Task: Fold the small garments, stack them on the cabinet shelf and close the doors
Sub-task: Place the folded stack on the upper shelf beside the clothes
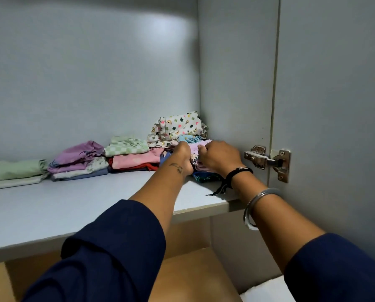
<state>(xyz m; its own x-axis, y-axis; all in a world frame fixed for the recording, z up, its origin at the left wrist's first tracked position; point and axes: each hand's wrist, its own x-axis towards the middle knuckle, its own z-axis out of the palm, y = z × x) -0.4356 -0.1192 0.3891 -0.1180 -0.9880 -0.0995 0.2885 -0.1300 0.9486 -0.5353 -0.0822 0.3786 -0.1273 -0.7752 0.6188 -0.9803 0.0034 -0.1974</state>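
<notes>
Lilac garment (194, 149), frame centre-right, on cabinet shelf (73, 203) | right hand (219, 156) curls round it | left hand (183, 156) touching (fingers hidden, cannot tell its state)

no readable text, label, brand or number anywhere — only printed patterns, not letters, on the folded garments (178, 127).

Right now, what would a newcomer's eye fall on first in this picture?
The left hand and right hand meet on a lilac garment at the right end of the shelf. Behind them, a rumpled rainbow-print garment fills the back corner. A shiny metal hinge sits just right of them.
</notes>
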